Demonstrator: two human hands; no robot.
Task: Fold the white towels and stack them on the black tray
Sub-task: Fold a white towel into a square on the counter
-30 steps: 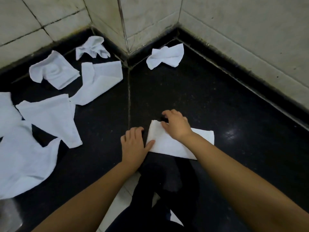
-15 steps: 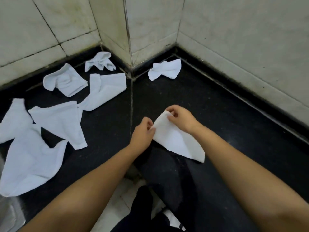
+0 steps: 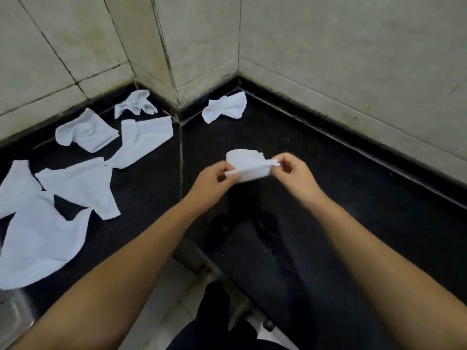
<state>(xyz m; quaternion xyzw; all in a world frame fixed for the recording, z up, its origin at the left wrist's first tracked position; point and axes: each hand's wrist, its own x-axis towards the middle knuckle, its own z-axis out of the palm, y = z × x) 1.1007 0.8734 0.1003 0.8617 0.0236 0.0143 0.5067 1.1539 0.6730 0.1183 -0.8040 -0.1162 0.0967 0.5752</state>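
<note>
Setting: tiled utility or wash area, most likely a bathroom or service counter in a building. Evidence: pale stone wall tiles (image 3: pixel 353 59) with dark, grimy grout lines; a projecting tiled corner pillar (image 3: pixel 192 46); a polished black stone counter (image 3: pixel 353 198) with a seam down its middle; loose white towels (image 3: pixel 83 188) scattered across it; light floor tile (image 3: pixel 161 311) below the counter edge.

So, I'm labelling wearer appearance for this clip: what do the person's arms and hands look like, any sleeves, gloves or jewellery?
Both forearms are bare as far as the picture shows, with no sleeves in view. The left hand and right hand wear no gloves; no rings, watch or bracelet can be seen, though motion blur softens the fingers.
</note>
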